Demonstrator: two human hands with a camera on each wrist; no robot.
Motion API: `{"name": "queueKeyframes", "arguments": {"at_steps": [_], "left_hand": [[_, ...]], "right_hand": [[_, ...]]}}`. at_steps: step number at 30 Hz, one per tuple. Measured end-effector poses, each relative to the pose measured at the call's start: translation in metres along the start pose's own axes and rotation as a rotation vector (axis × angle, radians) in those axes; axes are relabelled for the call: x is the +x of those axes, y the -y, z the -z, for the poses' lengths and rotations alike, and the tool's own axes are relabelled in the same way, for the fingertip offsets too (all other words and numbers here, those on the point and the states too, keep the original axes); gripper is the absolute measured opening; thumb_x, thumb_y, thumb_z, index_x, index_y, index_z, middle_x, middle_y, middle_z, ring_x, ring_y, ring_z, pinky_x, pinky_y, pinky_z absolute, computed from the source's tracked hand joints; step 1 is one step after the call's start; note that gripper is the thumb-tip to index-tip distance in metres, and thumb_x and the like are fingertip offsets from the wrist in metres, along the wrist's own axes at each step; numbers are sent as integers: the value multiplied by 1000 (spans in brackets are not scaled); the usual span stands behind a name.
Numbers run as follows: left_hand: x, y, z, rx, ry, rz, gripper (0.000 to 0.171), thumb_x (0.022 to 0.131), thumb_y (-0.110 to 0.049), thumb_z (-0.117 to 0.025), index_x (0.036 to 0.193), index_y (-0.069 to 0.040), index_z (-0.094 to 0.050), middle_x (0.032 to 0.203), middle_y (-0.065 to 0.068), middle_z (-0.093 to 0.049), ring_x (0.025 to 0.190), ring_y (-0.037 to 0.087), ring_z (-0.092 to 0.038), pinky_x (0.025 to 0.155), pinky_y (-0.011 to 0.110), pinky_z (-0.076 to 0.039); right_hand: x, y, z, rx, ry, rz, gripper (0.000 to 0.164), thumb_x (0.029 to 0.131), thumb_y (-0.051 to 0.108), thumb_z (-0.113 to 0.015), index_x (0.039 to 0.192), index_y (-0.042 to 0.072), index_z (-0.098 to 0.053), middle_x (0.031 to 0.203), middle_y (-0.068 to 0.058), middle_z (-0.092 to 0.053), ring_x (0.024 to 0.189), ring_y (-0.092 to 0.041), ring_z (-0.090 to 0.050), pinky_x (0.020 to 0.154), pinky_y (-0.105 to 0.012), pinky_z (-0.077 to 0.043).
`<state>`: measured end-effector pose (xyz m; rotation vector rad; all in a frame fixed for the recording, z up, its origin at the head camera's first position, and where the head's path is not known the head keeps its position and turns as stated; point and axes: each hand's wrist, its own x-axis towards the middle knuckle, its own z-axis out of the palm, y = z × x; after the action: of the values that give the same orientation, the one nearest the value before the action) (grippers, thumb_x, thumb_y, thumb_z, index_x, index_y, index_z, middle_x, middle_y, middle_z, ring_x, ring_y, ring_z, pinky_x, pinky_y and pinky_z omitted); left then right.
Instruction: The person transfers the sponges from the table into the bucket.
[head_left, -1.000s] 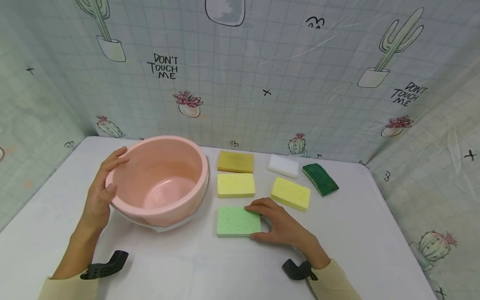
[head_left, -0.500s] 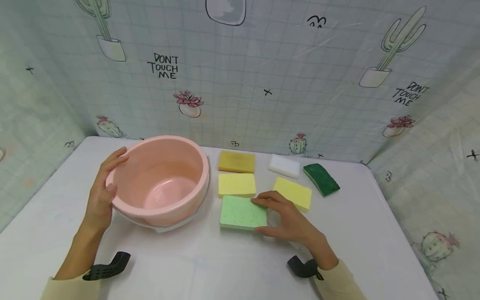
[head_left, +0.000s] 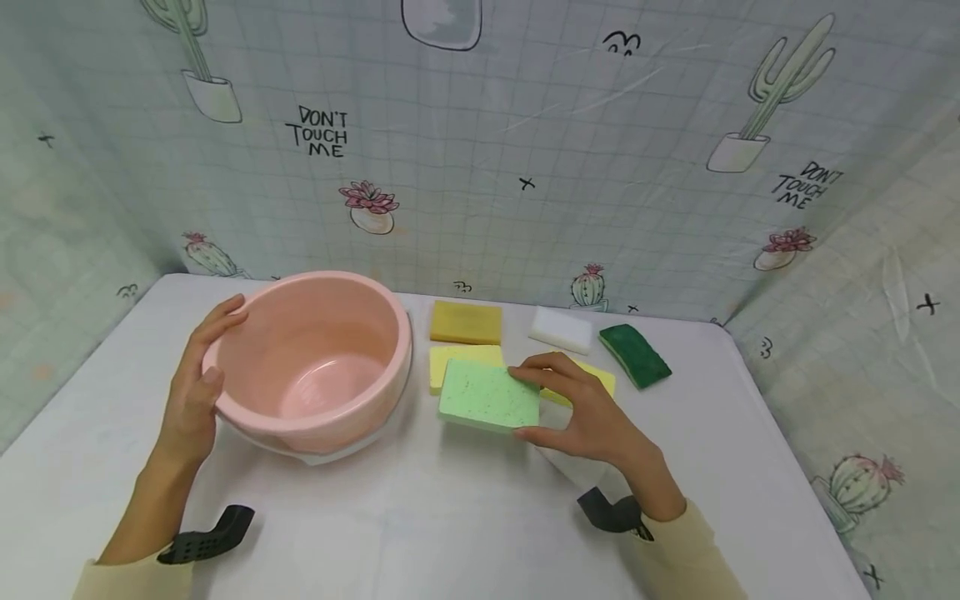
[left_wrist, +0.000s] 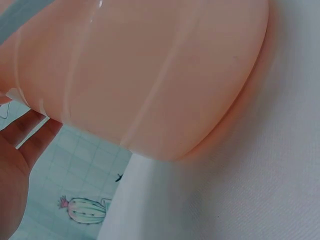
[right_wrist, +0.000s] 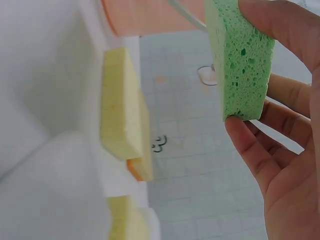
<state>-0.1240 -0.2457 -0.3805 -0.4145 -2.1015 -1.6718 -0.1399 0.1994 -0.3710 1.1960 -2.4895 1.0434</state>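
Observation:
My right hand (head_left: 581, 408) pinches a light green sponge (head_left: 487, 394) by its right end, thumb at the near edge and fingers at the far edge. The sponge is off the table, with a shadow beneath it. In the right wrist view its porous side (right_wrist: 245, 70) shows between thumb and fingers. My left hand (head_left: 191, 392) grips the left rim of a pink basin (head_left: 330, 429), with fingertips over the edge. The left wrist view shows the basin's outer wall (left_wrist: 150, 75) and part of that hand (left_wrist: 15, 170).
Behind the green sponge lie a pale yellow sponge (head_left: 450, 358) and a darker yellow one (head_left: 466, 322). Another yellow sponge (head_left: 600, 375) is partly hidden by my right hand. A white sponge (head_left: 562, 330) and a dark green scouring pad (head_left: 635, 356) lie at the back right.
My right hand has lifted the green sponge off the table and moved it up and away, so it now partly covers the pale yellow sponge. The left hand stays on the basin.

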Motion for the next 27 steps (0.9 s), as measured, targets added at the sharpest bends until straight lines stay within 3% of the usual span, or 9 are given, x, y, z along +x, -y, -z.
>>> {"name": "queueKeyframes", "arguments": {"at_steps": [6, 16, 27], "left_hand": [[-1, 0, 0, -8, 2, -1, 54, 91, -28, -47, 139, -5, -46, 154, 6, -27, 140, 22, -23, 100, 17, -35], [-2, 2, 0, 3, 0, -8, 53, 92, -29, -46, 140, -6, -45, 154, 6, -27, 140, 22, -23, 99, 18, -36], [0, 5, 0, -68, 2, -40, 55, 91, -31, -51, 138, -3, -46, 153, 9, -28, 140, 23, -22, 103, 20, -33]], "right_hand": [[15, 8, 13, 16, -22, 26, 63, 74, 31, -82, 130, 11, -60, 124, 0, -54, 113, -18, -51, 88, -32, -48], [43, 17, 21, 46, -31, 111, 63, 74, 26, -83, 129, 7, -59, 125, -3, -54, 114, -19, -52, 90, -33, -46], [81, 32, 17, 52, -30, 220, 61, 75, 25, -81, 129, 6, -59, 124, -5, -53, 115, -19, -51, 92, -34, -45]]}}
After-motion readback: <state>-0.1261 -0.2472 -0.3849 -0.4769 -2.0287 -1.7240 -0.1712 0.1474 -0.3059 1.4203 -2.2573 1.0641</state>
